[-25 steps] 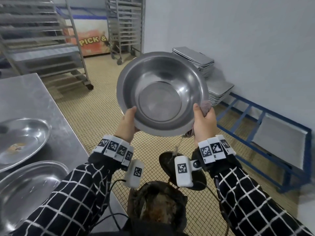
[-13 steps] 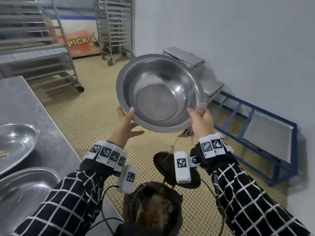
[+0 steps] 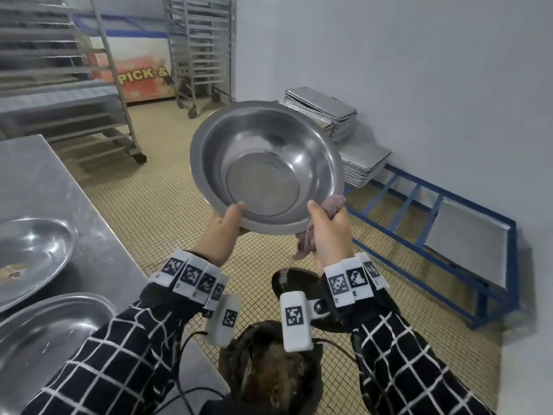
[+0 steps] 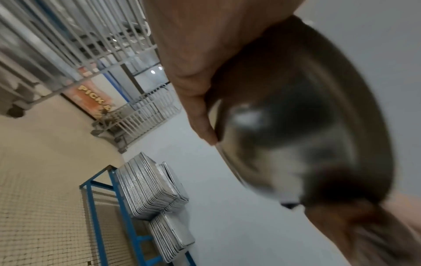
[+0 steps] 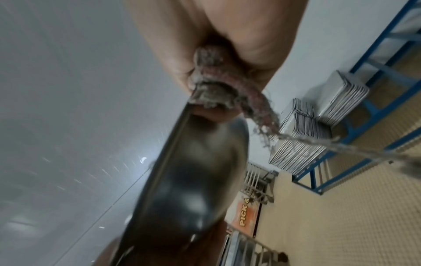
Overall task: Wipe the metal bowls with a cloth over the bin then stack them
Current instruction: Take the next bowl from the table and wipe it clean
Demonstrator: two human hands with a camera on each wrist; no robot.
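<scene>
Head view: bowl [image 3: 266, 166] tilted up over bin [image 3: 269, 369], left hand [image 3: 221, 232] gripping near rim, right hand [image 3: 329, 232] clenching cloth [image 3: 335, 202] vs rim — wiping step prob, next: stack w/ bowls [image 3: 33, 259] on counter.

My left hand [image 3: 220, 235]: fingers hidden behind bowl [image 3: 266, 166]. My right hand [image 3: 329, 235]: fingers and most of cloth [image 3: 335, 202] behind rim. Bowl underside blurred in both wrist views. Two bowls [image 3: 33, 253] at worktop [image 3: 45, 181] near edge cut off by frame.
</scene>
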